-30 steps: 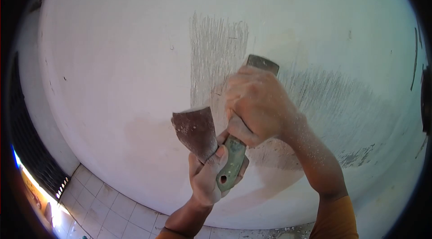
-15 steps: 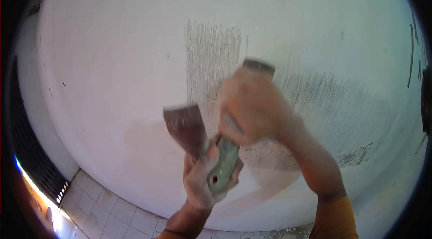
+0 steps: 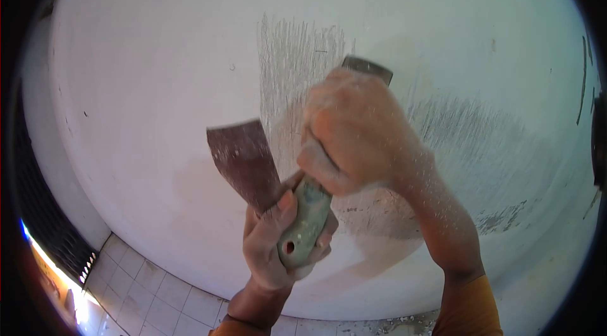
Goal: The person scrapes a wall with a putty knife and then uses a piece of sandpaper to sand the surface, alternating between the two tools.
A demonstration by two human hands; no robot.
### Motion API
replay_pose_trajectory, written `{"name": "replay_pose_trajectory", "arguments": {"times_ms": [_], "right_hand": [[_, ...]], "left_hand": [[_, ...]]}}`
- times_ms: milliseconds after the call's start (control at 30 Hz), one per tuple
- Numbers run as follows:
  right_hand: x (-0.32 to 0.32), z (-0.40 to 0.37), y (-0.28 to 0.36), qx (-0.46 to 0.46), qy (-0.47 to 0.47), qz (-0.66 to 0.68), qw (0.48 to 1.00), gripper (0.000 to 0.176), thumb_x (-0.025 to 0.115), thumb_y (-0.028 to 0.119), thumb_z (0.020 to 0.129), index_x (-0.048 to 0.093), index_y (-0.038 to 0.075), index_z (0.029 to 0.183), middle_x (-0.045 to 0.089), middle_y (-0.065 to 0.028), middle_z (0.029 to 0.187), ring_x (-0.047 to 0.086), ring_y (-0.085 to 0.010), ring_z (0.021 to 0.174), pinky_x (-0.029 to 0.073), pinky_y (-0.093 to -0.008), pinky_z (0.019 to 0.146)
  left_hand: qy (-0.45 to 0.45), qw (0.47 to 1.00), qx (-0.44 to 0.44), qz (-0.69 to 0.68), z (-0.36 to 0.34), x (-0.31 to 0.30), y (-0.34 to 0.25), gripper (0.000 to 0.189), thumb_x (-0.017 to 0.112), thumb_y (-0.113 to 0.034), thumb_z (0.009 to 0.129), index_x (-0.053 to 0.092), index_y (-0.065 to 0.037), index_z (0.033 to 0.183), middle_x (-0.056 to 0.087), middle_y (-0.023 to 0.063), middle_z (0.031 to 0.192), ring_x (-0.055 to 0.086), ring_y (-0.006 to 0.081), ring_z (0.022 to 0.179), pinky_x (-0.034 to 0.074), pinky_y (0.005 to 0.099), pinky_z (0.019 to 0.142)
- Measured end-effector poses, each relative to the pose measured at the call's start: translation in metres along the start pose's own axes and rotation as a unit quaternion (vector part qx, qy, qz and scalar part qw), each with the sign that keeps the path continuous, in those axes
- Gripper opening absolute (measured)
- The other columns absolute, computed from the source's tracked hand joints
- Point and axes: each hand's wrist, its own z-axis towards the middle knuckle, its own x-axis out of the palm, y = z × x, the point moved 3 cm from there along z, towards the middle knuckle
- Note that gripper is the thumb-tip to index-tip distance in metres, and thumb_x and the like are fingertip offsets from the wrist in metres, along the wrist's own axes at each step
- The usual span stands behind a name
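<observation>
My right hand (image 3: 357, 130) is closed in a fist around a putty knife (image 3: 368, 69), whose blade points up against the scored wall (image 3: 297, 64). Its pale green handle (image 3: 310, 219) appears to run down out of the fist into my left hand (image 3: 262, 250). The left fingers wrap round that handle's lower end, which has a hole. A second putty knife (image 3: 243, 162), with a wide brownish blade tilted up and left, also sits in my left hand; its handle is hidden in the palm. Pale dust specks cover my right wrist and both blades.
Scratched patches (image 3: 468, 133) spread to the right on the white wall. Tiled floor (image 3: 152, 292) runs along its base, with loose pale flakes (image 3: 411, 324) at the lower right. A dark folding grille (image 3: 47, 190) stands at the left beside bright light.
Both hands have moved up slightly, the left one also leftward. The upper blade sits higher on the wall, and the brown blade has shifted up and left.
</observation>
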Motion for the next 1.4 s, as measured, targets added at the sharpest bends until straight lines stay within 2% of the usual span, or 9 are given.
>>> {"name": "replay_pose_trajectory", "arguments": {"times_ms": [100, 333, 367, 467, 600, 633, 733, 867, 1400], "right_hand": [[0.022, -0.016, 0.013, -0.089, -0.072, 0.054, 0.992, 0.03, 0.056, 0.027, 0.066, 0.056, 0.004, 0.048, 0.051, -0.0111, 0.047, 0.053, -0.0257, 0.052, 0.045, -0.0378, 0.054], [0.018, -0.01, 0.007, -0.077, -0.083, 0.013, 0.993, 0.033, 0.057, 0.03, 0.069, 0.058, 0.004, 0.049, 0.05, -0.01, 0.045, 0.054, -0.0253, 0.054, 0.046, -0.0376, 0.056], [0.029, -0.013, 0.012, -0.073, -0.009, 0.029, 0.997, 0.024, 0.057, 0.031, 0.06, 0.058, 0.008, 0.052, 0.048, -0.0062, 0.057, 0.052, -0.0242, 0.06, 0.043, -0.0365, 0.061], [0.012, -0.007, 0.008, -0.039, -0.049, 0.025, 0.998, 0.023, 0.056, 0.029, 0.06, 0.056, 0.008, 0.051, 0.046, -0.0055, 0.055, 0.051, -0.0235, 0.058, 0.043, -0.0364, 0.061], [0.021, -0.009, 0.005, -0.046, -0.085, 0.057, 0.994, 0.021, 0.054, 0.026, 0.059, 0.049, 0.01, 0.047, 0.043, -0.0065, 0.055, 0.049, -0.0245, 0.058, 0.042, -0.0375, 0.06], [0.031, -0.016, 0.01, -0.073, -0.094, 0.062, 0.991, 0.021, 0.054, 0.027, 0.058, 0.047, 0.01, 0.047, 0.043, -0.0074, 0.055, 0.048, -0.025, 0.057, 0.041, -0.0374, 0.059], [0.021, -0.013, 0.008, -0.068, -0.115, 0.078, 0.988, 0.021, 0.054, 0.025, 0.057, 0.045, 0.009, 0.046, 0.041, -0.0069, 0.053, 0.047, -0.0251, 0.056, 0.041, -0.037, 0.06], [0.015, -0.007, 0.005, -0.054, -0.096, 0.088, 0.99, 0.02, 0.054, 0.024, 0.056, 0.047, 0.008, 0.046, 0.044, -0.0063, 0.052, 0.048, -0.0253, 0.057, 0.042, -0.0367, 0.06], [-0.003, 0.003, -0.009, -0.014, -0.085, 0.02, 0.996, 0.021, 0.054, 0.028, 0.053, 0.06, 0.009, 0.05, 0.053, -0.0065, 0.056, 0.053, -0.0232, 0.057, 0.044, -0.036, 0.062]], "left_hand": [[-0.041, 0.999, -0.011, 0.002, -0.016, -0.008, 0.01, 0.061, 0.051, -0.032, 0.088, 0.038, 0.016, 0.122, 0.052, 0.0157, 0.066, 0.044, 0.0113, 0.044, 0.03, 0.0207, 0.034], [-0.057, 0.998, -0.023, 0.009, -0.018, -0.011, 0.008, 0.062, 0.048, -0.034, 0.088, 0.037, 0.016, 0.123, 0.052, 0.0181, 0.065, 0.038, 0.0094, 0.038, 0.026, 0.0204, 0.031], [-0.026, 0.998, -0.027, 0.046, -0.023, -0.021, 0.012, 0.063, 0.048, -0.036, 0.087, 0.038, 0.015, 0.123, 0.052, 0.0162, 0.062, 0.038, 0.0096, 0.036, 0.027, 0.0206, 0.031], [-0.006, 0.999, 0.009, 0.038, -0.012, -0.014, 0.001, 0.041, 0.046, -0.032, 0.091, 0.042, 0.004, 0.111, 0.049, 0.0182, 0.059, 0.039, 0.0152, 0.037, 0.027, 0.0229, 0.029], [-0.013, 0.998, -0.032, 0.058, -0.016, -0.015, 0.0, 0.044, 0.048, -0.034, 0.089, 0.043, 0.004, 0.11, 0.05, 0.0161, 0.063, 0.044, 0.0183, 0.042, 0.031, 0.0247, 0.032], [-0.098, 0.993, -0.001, 0.067, -0.023, -0.011, 0.009, 0.046, 0.05, -0.035, 0.088, 0.044, 0.005, 0.109, 0.05, 0.0152, 0.064, 0.044, 0.0179, 0.042, 0.03, 0.0241, 0.031], [-0.018, 0.998, 0.009, 0.067, -0.018, -0.006, -0.001, 0.045, 0.052, -0.034, 0.087, 0.044, 0.005, 0.109, 0.05, 0.0154, 0.065, 0.046, 0.0183, 0.043, 0.032, 0.0255, 0.032], [-0.024, 0.996, -0.064, 0.049, -0.018, -0.008, -0.006, 0.047, 0.052, -0.034, 0.087, 0.043, 0.006, 0.11, 0.051, 0.0166, 0.067, 0.045, 0.0183, 0.042, 0.031, 0.025, 0.032], [-0.02, 0.999, -0.039, -0.016, 0.007, 0.013, -0.014, 0.043, 0.045, -0.031, 0.091, 0.043, 0.006, 0.113, 0.048, 0.0178, 0.06, 0.032, 0.0127, 0.036, 0.022, 0.0222, 0.029]]}}
